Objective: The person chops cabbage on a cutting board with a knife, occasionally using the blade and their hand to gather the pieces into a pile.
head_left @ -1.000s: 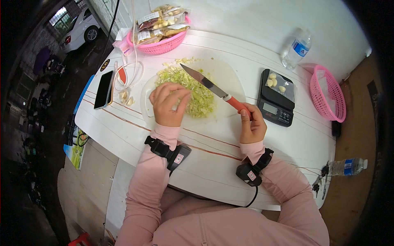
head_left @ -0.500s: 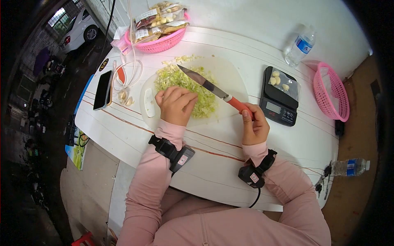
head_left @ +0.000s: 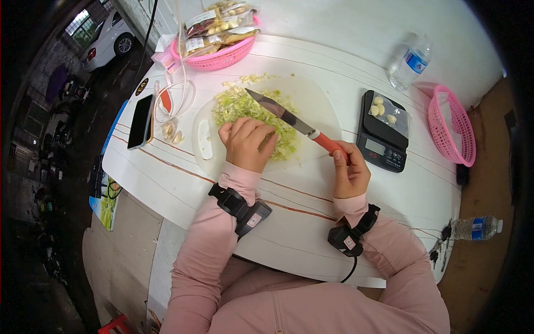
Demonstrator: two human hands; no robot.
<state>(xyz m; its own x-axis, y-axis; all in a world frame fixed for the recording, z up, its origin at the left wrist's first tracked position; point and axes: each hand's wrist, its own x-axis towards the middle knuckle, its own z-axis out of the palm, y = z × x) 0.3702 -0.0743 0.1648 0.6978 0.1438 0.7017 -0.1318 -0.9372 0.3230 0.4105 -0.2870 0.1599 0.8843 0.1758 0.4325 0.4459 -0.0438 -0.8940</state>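
A knife (head_left: 285,116) with an orange handle is held by its grip in my right hand (head_left: 351,169); the blade slants up and left over the chopped pale-green vegetable (head_left: 286,146). The vegetable lies heaped on a translucent cutting board (head_left: 321,106). At the near edge of the heap rests my left hand (head_left: 248,143), its fingers curled down at the pieces. The fingertips are partly hidden, so whether they pinch any pieces is unclear. Left of that hand is the board's white handle (head_left: 205,139).
A phone (head_left: 141,122), a cable (head_left: 185,100) and garlic cloves (head_left: 171,133) lie left. A pink basket of packets (head_left: 222,58) stands behind. To the right are a black scale (head_left: 374,149) with bagged cloves, a pink basket (head_left: 451,125) and bottles (head_left: 413,62).
Both hands and the knife appear slightly further right, but the whole scene has shifted a little that way too. The right hand still holds the knife.
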